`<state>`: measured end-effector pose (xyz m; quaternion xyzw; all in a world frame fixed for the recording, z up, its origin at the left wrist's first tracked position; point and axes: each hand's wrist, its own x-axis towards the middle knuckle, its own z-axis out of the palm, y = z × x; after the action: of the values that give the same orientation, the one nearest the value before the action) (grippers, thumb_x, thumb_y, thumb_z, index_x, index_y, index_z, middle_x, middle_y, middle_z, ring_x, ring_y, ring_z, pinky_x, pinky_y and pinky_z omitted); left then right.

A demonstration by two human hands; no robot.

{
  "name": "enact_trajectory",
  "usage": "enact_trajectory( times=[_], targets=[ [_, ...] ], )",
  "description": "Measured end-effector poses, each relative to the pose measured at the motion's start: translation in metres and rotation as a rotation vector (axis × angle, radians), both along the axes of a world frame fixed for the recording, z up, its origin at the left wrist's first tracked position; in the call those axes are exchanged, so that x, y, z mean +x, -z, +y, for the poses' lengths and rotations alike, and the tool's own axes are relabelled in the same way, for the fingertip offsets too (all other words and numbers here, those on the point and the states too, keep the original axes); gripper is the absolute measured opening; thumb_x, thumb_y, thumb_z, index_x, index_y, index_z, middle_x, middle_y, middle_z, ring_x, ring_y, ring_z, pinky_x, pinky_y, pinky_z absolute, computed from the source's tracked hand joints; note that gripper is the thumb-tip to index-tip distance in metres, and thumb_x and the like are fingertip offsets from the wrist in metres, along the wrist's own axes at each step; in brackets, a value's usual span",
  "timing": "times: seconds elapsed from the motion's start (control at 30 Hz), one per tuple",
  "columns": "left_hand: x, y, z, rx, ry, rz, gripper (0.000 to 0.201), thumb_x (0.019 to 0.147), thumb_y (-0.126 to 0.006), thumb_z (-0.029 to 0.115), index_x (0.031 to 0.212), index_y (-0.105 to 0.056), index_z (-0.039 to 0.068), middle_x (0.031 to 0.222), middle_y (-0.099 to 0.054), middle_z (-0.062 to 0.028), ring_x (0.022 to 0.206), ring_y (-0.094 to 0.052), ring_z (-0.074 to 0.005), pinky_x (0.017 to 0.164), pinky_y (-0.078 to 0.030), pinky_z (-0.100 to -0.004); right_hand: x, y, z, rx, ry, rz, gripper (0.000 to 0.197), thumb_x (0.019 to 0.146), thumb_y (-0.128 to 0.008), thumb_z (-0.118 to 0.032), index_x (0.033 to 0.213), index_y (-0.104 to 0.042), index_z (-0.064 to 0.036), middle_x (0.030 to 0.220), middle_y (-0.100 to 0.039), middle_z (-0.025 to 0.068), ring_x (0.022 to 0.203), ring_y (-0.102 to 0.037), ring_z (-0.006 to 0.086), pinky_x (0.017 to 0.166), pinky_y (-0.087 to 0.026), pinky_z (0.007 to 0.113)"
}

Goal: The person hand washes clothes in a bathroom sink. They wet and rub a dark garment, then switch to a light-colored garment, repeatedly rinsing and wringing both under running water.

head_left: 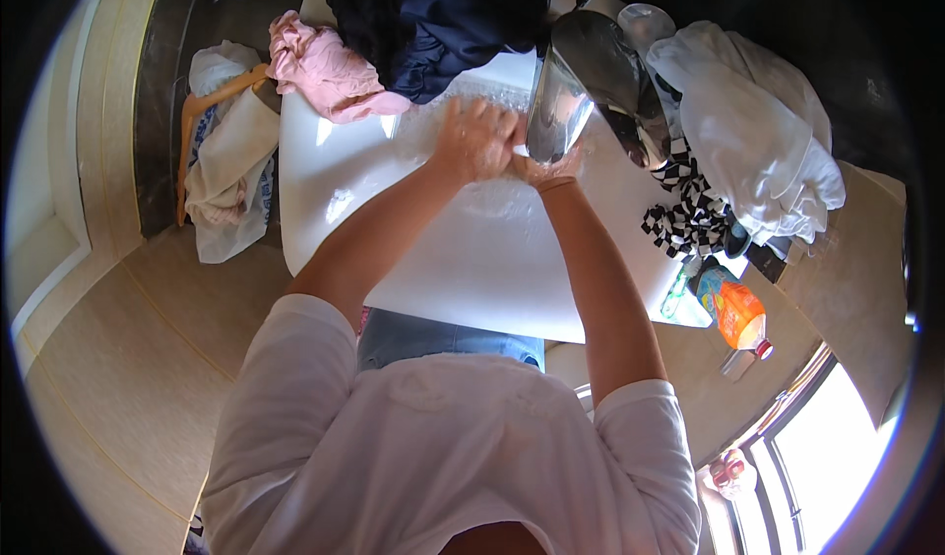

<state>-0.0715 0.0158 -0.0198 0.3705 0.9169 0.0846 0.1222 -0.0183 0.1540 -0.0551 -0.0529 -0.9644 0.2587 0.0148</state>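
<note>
Head cam: L hand (475, 144) at the wet, splashy water (504, 199) in the sink (443, 270), fingers blurred, can't tell how open or if gripping; R hand (553, 169) close by, mostly hidden under tap (561, 112), ditto. Navy cloth (463, 33) & pink cloth (330, 68) on far edge, orange bottle (736, 309) nr R edge.

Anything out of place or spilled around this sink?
No spill or damage stands out. Slightly odd: a dark garment and pink cloth lie bunched along the white sink, crowding the area near the left hand.
</note>
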Motion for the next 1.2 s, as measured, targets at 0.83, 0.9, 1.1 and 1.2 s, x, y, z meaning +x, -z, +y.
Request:
enact_trajectory(
  times=[0.83,0.9,1.1,1.2],
  targets=[
    [-0.004,0.02,-0.011,0.189,-0.039,0.025,0.021,0.075,-0.059,0.026,0.091,-0.06,0.012,0.101,-0.059,-0.009,0.098,-0.055,-0.0321,0.083,-0.042,-0.0459,0.003,-0.006,-0.021,0.1,0.016,-0.116,0.047,0.079,-0.057,-0.035,0.12,-0.054,-0.0138,0.118,-0.059,0.0049,0.111,-0.056,0.0229,0.094,-0.043,0.035],
    [-0.015,0.005,-0.002,0.064,-0.089,-0.088,0.011,0.077,-0.058,0.025,0.08,-0.057,0.015,0.088,-0.062,-0.0042,0.089,-0.06,-0.0242,0.076,-0.046,-0.0394,-0.008,-0.024,-0.024,0.162,0.021,-0.255,0.051,0.077,-0.059,-0.036,0.121,-0.053,-0.0112,0.117,-0.06,0.0061,0.107,-0.058,0.0243,0.09,-0.046,0.034],
    [-0.011,0.006,-0.004,0.669,-0.273,-0.014,0.016,0.078,-0.062,0.024,0.089,-0.06,0.013,0.093,-0.059,-0.0066,0.086,-0.058,-0.0264,0.074,-0.047,-0.0362,-0.003,-0.03,-0.002,-0.695,0.47,-0.113,0.04,0.075,-0.066,-0.028,0.109,-0.06,-0.0089,0.104,-0.063,0.0081,0.097,-0.06,0.0275,0.086,-0.044,0.036],
    [-0.003,-0.003,-0.02,0.677,-0.27,-0.175,0.028,0.073,-0.068,0.022,0.097,-0.06,0.011,0.097,-0.055,-0.0079,0.092,-0.055,-0.027,0.079,-0.043,-0.0402,0.014,-0.051,0.012,-0.23,0.134,-0.017,0.036,0.077,-0.064,-0.027,0.107,-0.061,-0.0076,0.106,-0.063,0.0088,0.101,-0.059,0.0281,0.096,-0.036,0.043]
  ],
)
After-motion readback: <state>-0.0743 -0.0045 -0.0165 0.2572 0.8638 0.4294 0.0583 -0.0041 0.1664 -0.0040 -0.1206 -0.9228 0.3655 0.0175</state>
